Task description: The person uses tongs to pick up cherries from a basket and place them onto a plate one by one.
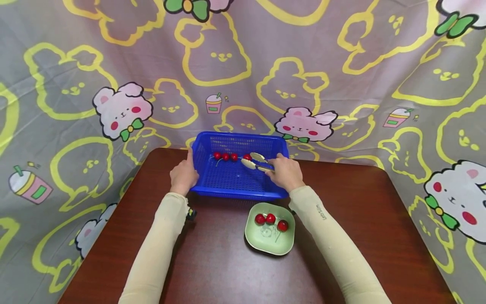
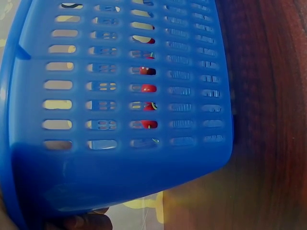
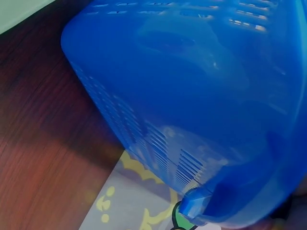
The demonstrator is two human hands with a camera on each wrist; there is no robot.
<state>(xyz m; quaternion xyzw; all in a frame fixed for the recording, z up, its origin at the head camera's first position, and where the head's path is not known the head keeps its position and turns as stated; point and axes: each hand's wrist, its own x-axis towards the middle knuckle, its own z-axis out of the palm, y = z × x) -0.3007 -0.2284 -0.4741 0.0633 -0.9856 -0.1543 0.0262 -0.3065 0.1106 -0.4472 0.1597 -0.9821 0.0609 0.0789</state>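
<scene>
Cherry (image 1: pixel 247 156) beside spread tongs (image 1: pixel 249 164) | right hand (image 1: pixel 287 172) grips tongs | left hand (image 1: pixel 184 174) grips basket (image 1: pixel 235 194)

The head view looks forward and down from above the near side of the table (image 1: pixel 220 261), far enough back to show both far corners and the whole basket (image 1: pixel 239 194). The left wrist view, turned sideways, faces the basket's left end very closely; the right wrist view, tilted, its right end. Head and left wrist share the cherries (image 1: pixel 225 156), the latter through the basket's side.
</scene>
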